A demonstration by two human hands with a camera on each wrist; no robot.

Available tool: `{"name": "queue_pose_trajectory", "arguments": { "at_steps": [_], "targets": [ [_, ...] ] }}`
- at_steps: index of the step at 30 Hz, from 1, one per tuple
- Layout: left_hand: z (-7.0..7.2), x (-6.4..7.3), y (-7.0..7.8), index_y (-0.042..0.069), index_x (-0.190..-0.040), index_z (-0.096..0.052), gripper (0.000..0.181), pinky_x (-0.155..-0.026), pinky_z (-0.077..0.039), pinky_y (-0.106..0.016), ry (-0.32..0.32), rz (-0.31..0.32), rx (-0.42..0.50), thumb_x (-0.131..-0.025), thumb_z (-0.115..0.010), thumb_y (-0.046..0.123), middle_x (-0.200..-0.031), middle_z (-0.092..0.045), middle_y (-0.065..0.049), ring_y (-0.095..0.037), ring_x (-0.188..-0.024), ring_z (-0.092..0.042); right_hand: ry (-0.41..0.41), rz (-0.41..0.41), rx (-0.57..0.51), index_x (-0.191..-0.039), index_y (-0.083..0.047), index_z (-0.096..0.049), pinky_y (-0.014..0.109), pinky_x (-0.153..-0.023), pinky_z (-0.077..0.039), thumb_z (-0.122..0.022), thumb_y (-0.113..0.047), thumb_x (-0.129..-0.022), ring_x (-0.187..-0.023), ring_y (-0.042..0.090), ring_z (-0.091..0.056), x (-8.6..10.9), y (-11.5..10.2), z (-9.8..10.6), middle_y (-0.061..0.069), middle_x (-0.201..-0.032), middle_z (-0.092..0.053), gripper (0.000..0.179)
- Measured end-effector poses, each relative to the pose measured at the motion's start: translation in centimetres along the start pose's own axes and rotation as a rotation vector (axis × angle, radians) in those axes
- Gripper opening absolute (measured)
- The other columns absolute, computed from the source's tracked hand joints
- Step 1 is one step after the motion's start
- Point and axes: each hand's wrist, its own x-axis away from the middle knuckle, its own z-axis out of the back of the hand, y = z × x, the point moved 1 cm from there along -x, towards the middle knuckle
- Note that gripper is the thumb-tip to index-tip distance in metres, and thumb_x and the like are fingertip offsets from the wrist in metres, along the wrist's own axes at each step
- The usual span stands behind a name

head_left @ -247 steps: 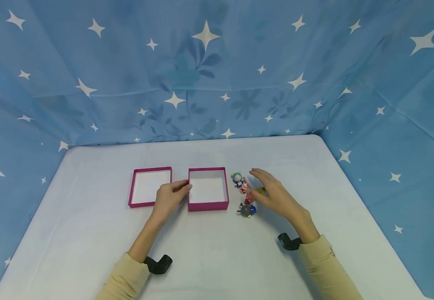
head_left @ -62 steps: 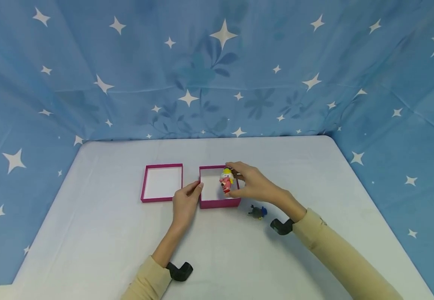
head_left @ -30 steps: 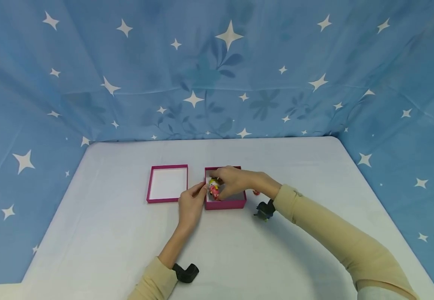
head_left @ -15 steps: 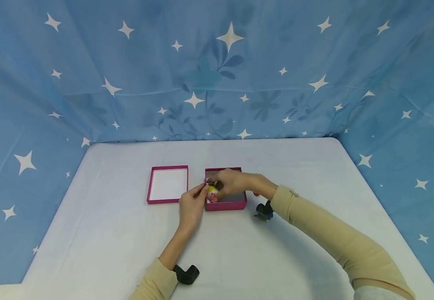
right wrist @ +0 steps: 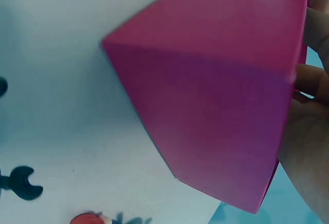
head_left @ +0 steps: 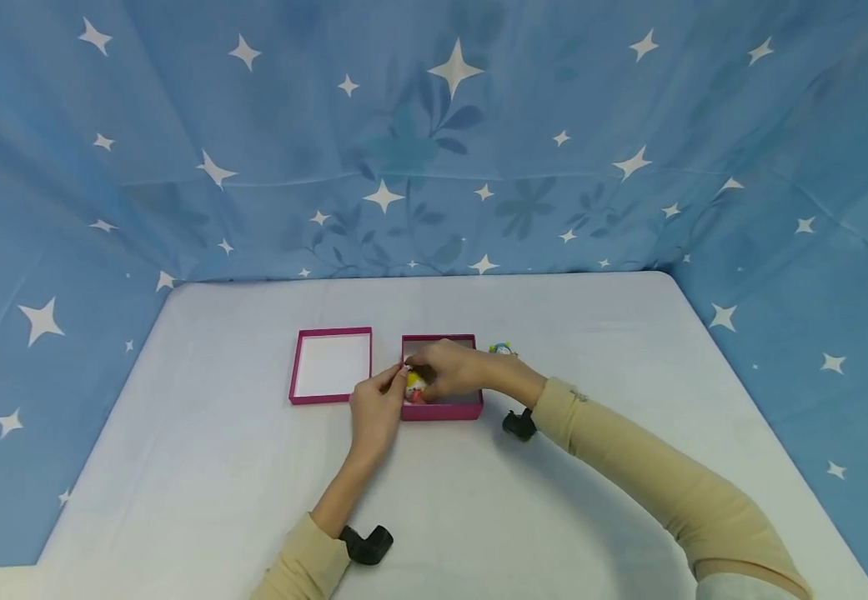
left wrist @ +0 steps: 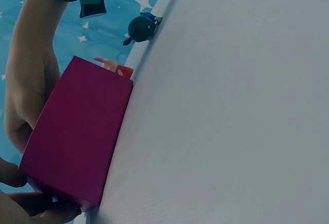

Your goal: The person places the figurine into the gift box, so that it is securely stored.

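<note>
A magenta-edged white box (head_left: 443, 412) stands open at the middle of the table. Its left wall is pinched by my left hand (head_left: 373, 414), whose fingertips also show beside the box (left wrist: 77, 131) in the left wrist view. Inside the box, near its left wall, my right hand (head_left: 452, 368) holds a small toy figurine (head_left: 414, 387) with a yellow top and pink-red body. Part of that figurine is covered by the fingers. In the right wrist view the box wall (right wrist: 205, 126) hides most of the right hand.
The shallow matching lid (head_left: 293, 367) lies left of the box. Another figurine (head_left: 504, 348) peeks out behind the right wrist. A dark grey figurine (left wrist: 141, 28) lies right of the box, and a red one (right wrist: 87, 218) shows low in the right wrist view.
The right hand has picked up the yellow-topped figurine from the group, carried it left over the box, and lowered it inside by the left wall. The left hand stays at that wall.
</note>
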Motion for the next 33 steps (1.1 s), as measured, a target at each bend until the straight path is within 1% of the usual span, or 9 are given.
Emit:
{"name": "queue_pose_trajectory", "arguments": {
  "at_steps": [3,5,7,11,14,18,22,26,33],
  "targets": [
    [0.1,0.1,0.2,-0.002,-0.125,-0.072,0.031,-0.086,-0.061,-0.033,0.004,0.004,0.005,-0.102,-0.063,0.018,-0.12,-0.075,-0.015,-0.022,-0.102,-0.071,0.02,0.016,0.017,-0.136,0.002,-0.062,0.025,-0.083,-0.057,-0.08,-0.017,-0.089,-0.092,0.012,-0.063,0.0,-0.1,0.0,0.003,-0.11,-0.069,0.053],
    [0.1,0.0,0.2,-0.002,-0.126,-0.071,0.032,-0.091,-0.061,-0.04,-0.003,0.007,0.006,-0.103,-0.062,0.018,-0.121,-0.074,-0.016,-0.025,-0.106,-0.071,0.022,0.01,0.012,-0.138,0.002,-0.061,0.025,-0.087,-0.058,-0.08,-0.017,-0.089,-0.097,0.012,-0.066,0.0,-0.1,-0.1,0.005,-0.116,-0.07,0.055],
    [0.1,-0.1,0.0,-0.002,-0.127,-0.071,0.034,-0.095,-0.059,-0.043,-0.011,0.021,0.009,-0.103,-0.062,0.02,-0.123,-0.073,-0.016,-0.026,-0.111,-0.071,0.017,0.004,-0.005,-0.139,0.001,-0.061,0.025,-0.089,-0.059,-0.08,-0.017,-0.09,-0.101,0.013,-0.068,0.0,0.0,-0.2,0.006,-0.119,-0.07,0.055],
    [-0.1,-0.3,-0.3,0.0,-0.129,-0.07,0.037,-0.101,-0.057,-0.045,-0.026,0.058,0.02,-0.103,-0.061,0.025,-0.126,-0.072,-0.015,-0.027,-0.119,-0.069,0.002,-0.001,-0.047,-0.141,0.002,-0.058,0.027,-0.091,-0.059,-0.078,-0.019,-0.091,-0.105,0.016,-0.069,0.2,0.2,-0.2,0.007,-0.12,-0.071,0.057],
    [-0.2,-0.3,-0.5,0.0,-0.13,-0.069,0.039,-0.101,-0.056,-0.045,-0.039,0.073,0.032,-0.103,-0.061,0.026,-0.127,-0.072,-0.015,-0.027,-0.119,-0.068,-0.006,-0.004,-0.068,-0.142,0.002,-0.057,0.029,-0.092,-0.059,-0.076,-0.023,-0.094,-0.105,0.016,-0.07,0.4,0.2,-0.1,0.007,-0.119,-0.072,0.057],
    [-0.2,-0.1,-0.5,-0.001,-0.13,-0.069,0.039,-0.1,-0.057,-0.045,-0.05,0.077,0.034,-0.104,-0.06,0.026,-0.128,-0.072,-0.015,-0.028,-0.119,-0.068,0.003,-0.009,-0.082,-0.144,0.001,-0.056,0.032,-0.095,-0.059,-0.073,-0.03,-0.097,-0.109,0.017,-0.071,0.7,0.4,-0.1,0.007,-0.121,-0.074,0.059],
    [-0.2,-0.1,-0.5,-0.001,-0.131,-0.069,0.04,-0.103,-0.055,-0.046,-0.055,0.078,0.028,-0.104,-0.06,0.027,-0.129,-0.071,-0.016,-0.029,-0.122,-0.067,0.041,-0.003,-0.08,-0.14,0.0,-0.06,0.034,-0.096,-0.059,-0.071,-0.028,-0.098,-0.11,0.018,-0.072,1.0,0.7,0.0,0.007,-0.121,-0.075,0.052],
    [-0.1,-0.1,-0.4,-0.001,-0.131,-0.068,0.04,-0.107,-0.053,-0.047,-0.057,0.078,0.029,-0.104,-0.06,0.027,-0.13,-0.07,-0.016,-0.029,-0.126,-0.065,0.095,0.009,-0.085,-0.133,-0.003,-0.067,0.032,-0.095,-0.059,-0.071,-0.025,-0.097,-0.109,0.018,-0.071,1.6,1.0,0.2,0.007,-0.125,-0.073,0.042],
    [0.2,-0.2,-0.1,-0.001,-0.133,-0.067,0.041,-0.11,-0.05,-0.048,-0.073,0.102,0.031,-0.104,-0.06,0.027,-0.133,-0.069,-0.017,-0.031,-0.129,-0.062,0.175,0.037,-0.113,-0.136,0.0,-0.065,0.042,-0.103,-0.056,-0.069,-0.024,-0.099,-0.119,0.028,-0.068,3.2,1.0,1.0,0.013,-0.133,-0.069,0.044]
  ]
}}
